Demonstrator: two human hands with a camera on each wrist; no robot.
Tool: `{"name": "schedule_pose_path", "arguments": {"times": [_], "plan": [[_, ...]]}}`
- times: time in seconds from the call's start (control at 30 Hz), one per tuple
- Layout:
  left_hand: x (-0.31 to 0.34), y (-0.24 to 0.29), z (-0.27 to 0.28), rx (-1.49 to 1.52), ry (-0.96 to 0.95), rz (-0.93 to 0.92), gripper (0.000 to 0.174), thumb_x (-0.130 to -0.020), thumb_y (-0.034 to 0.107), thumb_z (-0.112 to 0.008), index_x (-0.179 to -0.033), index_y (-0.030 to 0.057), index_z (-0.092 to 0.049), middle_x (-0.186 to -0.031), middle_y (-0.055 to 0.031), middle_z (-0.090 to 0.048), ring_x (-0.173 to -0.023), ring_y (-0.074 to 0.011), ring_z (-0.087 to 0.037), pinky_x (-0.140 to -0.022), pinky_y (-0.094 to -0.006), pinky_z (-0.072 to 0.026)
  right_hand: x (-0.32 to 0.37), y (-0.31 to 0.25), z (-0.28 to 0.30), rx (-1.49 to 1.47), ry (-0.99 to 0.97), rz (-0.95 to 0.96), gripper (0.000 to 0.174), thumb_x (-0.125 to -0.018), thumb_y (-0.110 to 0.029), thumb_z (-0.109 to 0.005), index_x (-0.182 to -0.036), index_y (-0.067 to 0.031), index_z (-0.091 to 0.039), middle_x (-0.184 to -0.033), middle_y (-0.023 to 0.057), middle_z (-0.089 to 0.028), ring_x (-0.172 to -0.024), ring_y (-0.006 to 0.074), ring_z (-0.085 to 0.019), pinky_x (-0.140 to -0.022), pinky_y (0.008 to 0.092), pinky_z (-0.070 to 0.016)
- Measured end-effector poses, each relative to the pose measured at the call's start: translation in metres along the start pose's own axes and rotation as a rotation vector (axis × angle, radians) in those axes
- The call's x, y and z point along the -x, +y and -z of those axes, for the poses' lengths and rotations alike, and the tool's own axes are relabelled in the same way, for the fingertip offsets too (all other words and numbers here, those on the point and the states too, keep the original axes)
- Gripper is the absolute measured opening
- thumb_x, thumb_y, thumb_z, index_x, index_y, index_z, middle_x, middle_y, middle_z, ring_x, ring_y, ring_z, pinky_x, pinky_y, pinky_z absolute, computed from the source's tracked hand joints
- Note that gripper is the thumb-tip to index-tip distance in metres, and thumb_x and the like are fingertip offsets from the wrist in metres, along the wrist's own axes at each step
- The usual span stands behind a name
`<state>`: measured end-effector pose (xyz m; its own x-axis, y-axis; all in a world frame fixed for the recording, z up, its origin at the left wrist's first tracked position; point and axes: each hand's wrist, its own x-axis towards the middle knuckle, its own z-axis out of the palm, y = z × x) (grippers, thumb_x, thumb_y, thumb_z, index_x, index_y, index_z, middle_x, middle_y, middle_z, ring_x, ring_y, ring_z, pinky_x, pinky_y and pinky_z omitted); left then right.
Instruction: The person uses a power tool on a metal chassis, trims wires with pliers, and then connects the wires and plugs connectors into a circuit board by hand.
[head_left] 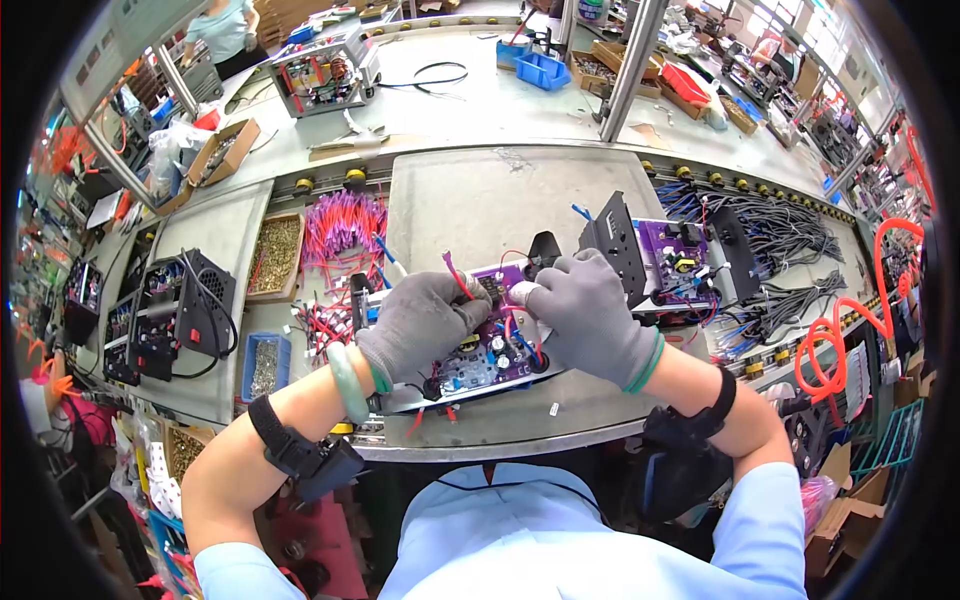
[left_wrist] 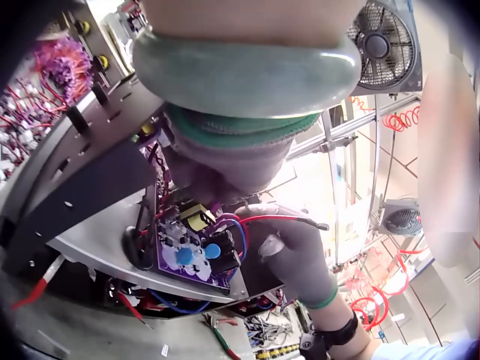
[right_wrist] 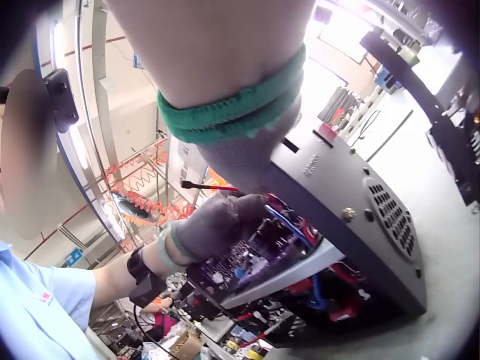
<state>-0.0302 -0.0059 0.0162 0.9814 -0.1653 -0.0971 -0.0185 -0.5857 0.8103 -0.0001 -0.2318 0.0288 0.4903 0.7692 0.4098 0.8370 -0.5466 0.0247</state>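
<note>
A purple circuit board (head_left: 490,365) with wires lies in a metal chassis (head_left: 545,372) on the bench. Over its upper left part, my left hand (head_left: 420,320) has its fingers curled, and a red wire (head_left: 457,275) with a dark end rises at the fingertips. My right hand (head_left: 595,320) comes from the right, finger and thumb bent in at wires over the board; its exact grip is partly hidden. In the left wrist view the red wire (left_wrist: 281,218) runs past my right hand (left_wrist: 296,259). The right wrist view shows my left hand (right_wrist: 210,227) low over the board, beside the perforated black panel (right_wrist: 352,202).
A second purple board (head_left: 675,260) between black panels stands to the right, with cable bundles (head_left: 790,240) beyond. On the left are a box of screws (head_left: 275,255), red-purple wires (head_left: 343,225), a blue bin (head_left: 266,367) and black housings (head_left: 185,310). A coiled red hose (head_left: 825,350) hangs right.
</note>
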Motion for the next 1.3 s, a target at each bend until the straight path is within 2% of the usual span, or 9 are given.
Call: {"name": "schedule_pose_path", "arguments": {"times": [0.17, 0.33, 0.47, 0.73, 0.87, 0.93, 1.0, 1.03, 1.3], "plan": [[-0.001, 0.028, 0.003, -0.167, -0.061, 0.064, 0.011, -0.086, 0.012, -0.075, -0.095, 0.0051, -0.075, -0.081, -0.0119, -0.074, -0.075, -0.0148, -0.071, -0.069, -0.0279, -0.0558, -0.003, -0.006, -0.006, -0.118, 0.158, -0.045, 0.025, -0.069, -0.012, -0.070, -0.094, -0.0168, -0.073, -0.081, 0.0017, -0.064, -0.083, 0.0223, -0.066, -0.078, 0.0417, -0.0496], [-0.004, 0.037, -0.003, -0.671, -0.045, -0.326, 0.017, -0.077, 0.023, -0.077, -0.085, 0.0105, -0.070, -0.081, -0.0131, -0.069, -0.075, -0.0337, -0.070, -0.065, -0.0399, -0.0557, -0.008, 0.001, 0.002, -0.265, 0.115, 0.282, 0.030, -0.069, -0.019, -0.075, -0.099, -0.0175, -0.072, -0.092, -0.0014, -0.066, -0.085, 0.0199, -0.064, -0.079, 0.0400, -0.0478], [-0.002, 0.024, -0.005, -0.660, 0.012, -0.392, 0.012, -0.079, 0.017, -0.071, -0.081, 0.0069, -0.065, -0.085, -0.0140, -0.066, -0.075, -0.0352, -0.067, -0.062, -0.0441, -0.0529, 0.006, 0.004, -0.012, -0.473, 0.271, -0.054, 0.022, -0.071, -0.016, -0.078, -0.092, -0.0131, -0.072, -0.085, 0.0040, -0.067, -0.079, 0.0252, -0.065, -0.073, 0.0398, -0.0495], [-0.005, 0.017, -0.005, -0.730, -0.008, -0.533, 0.015, -0.075, 0.012, -0.070, -0.088, 0.0067, -0.063, -0.084, -0.0116, -0.064, -0.071, -0.0354, -0.065, -0.059, -0.0454, -0.0513, 0.003, 0.002, -0.018, -0.585, 0.404, -0.132, 0.013, -0.076, -0.018, -0.078, -0.084, -0.0114, -0.069, -0.078, 0.0059, -0.064, -0.074, 0.0285, -0.064, -0.067, 0.0407, -0.0465], [-0.011, 0.051, 0.015, -0.837, -0.254, -0.279, 0.011, -0.083, 0.018, -0.069, -0.089, 0.0082, -0.067, -0.086, -0.0121, -0.067, -0.076, -0.0368, -0.067, -0.064, -0.0443, -0.0534, 0.007, -0.001, -0.002, -0.945, 0.403, -0.298, 0.020, -0.076, -0.007, -0.077, -0.095, -0.0069, -0.072, -0.086, 0.0105, -0.069, -0.077, 0.0260, -0.068, -0.069, 0.0361, -0.0529], [-0.010, 0.054, 0.013, -0.626, -0.106, -0.477, 0.013, -0.090, 0.019, -0.069, -0.095, 0.0064, -0.070, -0.076, -0.0064, -0.068, -0.068, -0.0248, -0.068, -0.063, -0.0355, -0.0527, 0.011, 0.000, 0.005, -0.881, 0.392, -0.334, 0.024, -0.075, -0.002, -0.076, -0.099, -0.0050, -0.073, -0.087, 0.0123, -0.070, -0.079, 0.0249, -0.069, -0.069, 0.0329, -0.0547], [-0.016, 0.078, 0.007, 0.080, -0.337, -0.131, 0.017, -0.094, 0.019, -0.071, -0.101, 0.0036, -0.072, -0.074, 0.0025, -0.064, -0.068, -0.0065, -0.059, -0.064, -0.0261, -0.0489, 0.014, 0.003, 0.001, -0.724, 0.494, -0.335, 0.022, -0.076, -0.005, -0.076, -0.097, -0.0074, -0.073, -0.085, 0.0107, -0.069, -0.075, 0.0255, -0.068, -0.069, 0.0353, -0.0529], [-0.023, 0.070, -0.002, 0.148, -0.301, -0.172, 0.017, -0.095, 0.016, -0.071, -0.104, 0.0015, -0.073, -0.077, 0.0060, -0.060, -0.074, -0.0005, -0.050, -0.064, -0.0214, -0.0455, 0.015, 0.008, -0.002, -0.540, 0.531, -0.305, 0.021, -0.076, -0.009, -0.077, -0.097, -0.0099, -0.074, -0.082, 0.0089, -0.068, -0.072, 0.0267, -0.066, -0.068, 0.0382, -0.0503], [-0.049, 0.052, -0.015, 0.260, -0.269, -0.090, 0.014, -0.090, 0.014, -0.076, -0.096, 0.0028, -0.073, -0.081, -0.0035, -0.072, -0.074, -0.0086, -0.066, -0.067, -0.0263, -0.0518, 0.009, 0.029, 0.018, -0.020, 0.337, -0.093, 0.023, -0.065, -0.006, -0.073, -0.088, -0.0122, -0.072, -0.079, 0.0047, -0.062, -0.078, 0.0234, -0.062, -0.082, 0.0416, -0.0466]]}}
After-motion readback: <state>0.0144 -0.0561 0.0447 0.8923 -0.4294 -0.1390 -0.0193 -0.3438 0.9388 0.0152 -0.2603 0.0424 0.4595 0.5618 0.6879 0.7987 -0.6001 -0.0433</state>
